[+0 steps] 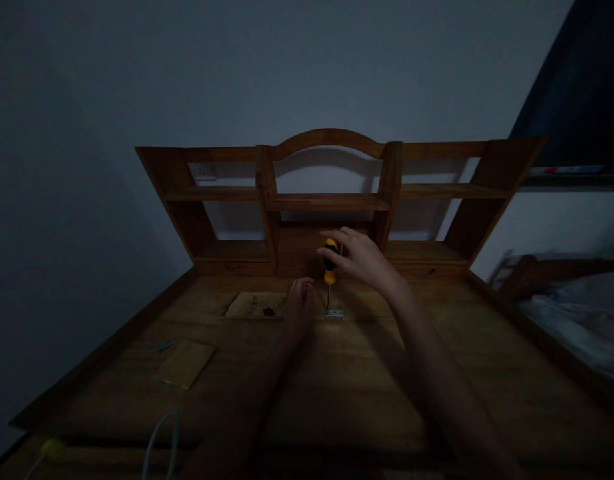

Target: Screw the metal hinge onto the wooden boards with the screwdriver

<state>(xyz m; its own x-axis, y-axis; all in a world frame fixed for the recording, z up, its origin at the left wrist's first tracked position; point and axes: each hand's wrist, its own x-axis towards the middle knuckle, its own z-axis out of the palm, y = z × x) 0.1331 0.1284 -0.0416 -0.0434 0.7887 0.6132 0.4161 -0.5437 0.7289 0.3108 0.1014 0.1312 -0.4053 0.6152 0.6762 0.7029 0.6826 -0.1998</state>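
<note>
My right hand (359,257) grips the upper handle of a yellow and black screwdriver (329,275) between thumb and fingers. The screwdriver stands nearly upright. Its shaft runs down to the left end of a small metal hinge (335,315), which lies on the wooden desktop (347,373). Just left of the shaft is my left hand (301,303), low over the desktop with its fingers curled together. Whatever those fingers hold, if anything, is hidden. Beside the left hand, a pale, rough-edged patch (254,303) with a dark hole shows in the desktop.
A wooden shelf unit (331,202) rises along the back of the desk against the wall. To the left lie a flat square piece (187,363) and a thin metallic item (163,346). A white cable loop (161,433) is at the front left, near a blurred yellow object (51,448).
</note>
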